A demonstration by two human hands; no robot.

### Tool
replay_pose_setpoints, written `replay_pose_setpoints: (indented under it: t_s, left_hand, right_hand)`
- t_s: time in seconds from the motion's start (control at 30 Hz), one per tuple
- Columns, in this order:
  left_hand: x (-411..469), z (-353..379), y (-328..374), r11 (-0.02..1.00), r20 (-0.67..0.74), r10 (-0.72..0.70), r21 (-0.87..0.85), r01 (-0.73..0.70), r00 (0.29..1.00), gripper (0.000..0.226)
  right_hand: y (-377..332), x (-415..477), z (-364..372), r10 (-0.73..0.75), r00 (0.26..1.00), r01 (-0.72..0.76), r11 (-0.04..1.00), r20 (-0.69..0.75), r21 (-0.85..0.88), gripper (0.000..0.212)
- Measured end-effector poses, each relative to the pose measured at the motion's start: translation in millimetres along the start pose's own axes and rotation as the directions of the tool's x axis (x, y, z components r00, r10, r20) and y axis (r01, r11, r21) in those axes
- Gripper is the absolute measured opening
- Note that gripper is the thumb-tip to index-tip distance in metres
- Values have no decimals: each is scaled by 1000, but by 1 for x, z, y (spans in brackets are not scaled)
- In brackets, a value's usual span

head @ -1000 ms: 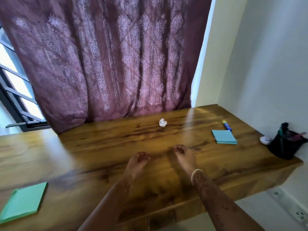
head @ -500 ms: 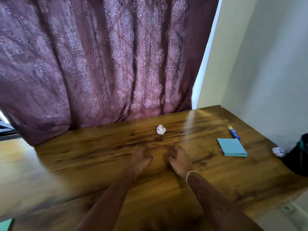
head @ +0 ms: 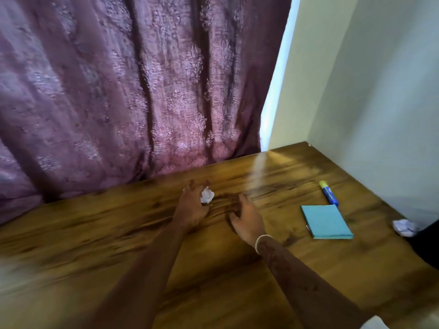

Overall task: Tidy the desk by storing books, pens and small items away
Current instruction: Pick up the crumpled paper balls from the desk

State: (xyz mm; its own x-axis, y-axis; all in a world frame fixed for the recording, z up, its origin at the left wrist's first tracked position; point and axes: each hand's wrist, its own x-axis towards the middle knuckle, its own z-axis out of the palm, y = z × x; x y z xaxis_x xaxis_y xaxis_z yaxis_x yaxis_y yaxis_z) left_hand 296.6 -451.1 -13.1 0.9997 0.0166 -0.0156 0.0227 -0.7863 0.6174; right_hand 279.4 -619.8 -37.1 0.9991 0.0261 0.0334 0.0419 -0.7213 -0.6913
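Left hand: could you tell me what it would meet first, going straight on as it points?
The paper ball, lying right at the left hand's fingertips; blur hides whether they touch.

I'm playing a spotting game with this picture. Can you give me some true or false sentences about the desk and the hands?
1. The curtain is green. False: it is purple.
2. A blue notepad lies on the desk. True.
3. The blue marker stands in a cup. False: it lies flat on the desk, just beyond the notepad.
4. The left hand is right at a crumpled paper ball. True.
5. The right hand holds the notepad. False: it holds nothing.
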Motion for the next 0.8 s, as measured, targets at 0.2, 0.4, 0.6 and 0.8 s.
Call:
replay_pose_setpoints:
  t_s: [0.2, 0.4, 0.6, 0.8]
  left_hand:
    - [14, 14, 5, 999, -20, 12, 49, -11, 1000, 49]
    - [11, 38, 29, 988, -4, 42, -150, -42, 999, 35]
    - [-1, 79, 88, 890, 101, 145, -448, -86, 984, 61]
    - [-4, 119, 147, 863, 220, 182, -503, -48, 958, 33]
  right_hand:
    - [12, 5, -12, 19, 1000, -20, 997, 16, 68, 44]
    - [34, -12, -36, 98, 985, -74, 984, -145, 163, 38]
    - [67, -41, -86, 229, 882, -178, 971, -413, 159, 22]
    - [127, -49, -154, 222, 847, -437, 809, -484, -394, 51]
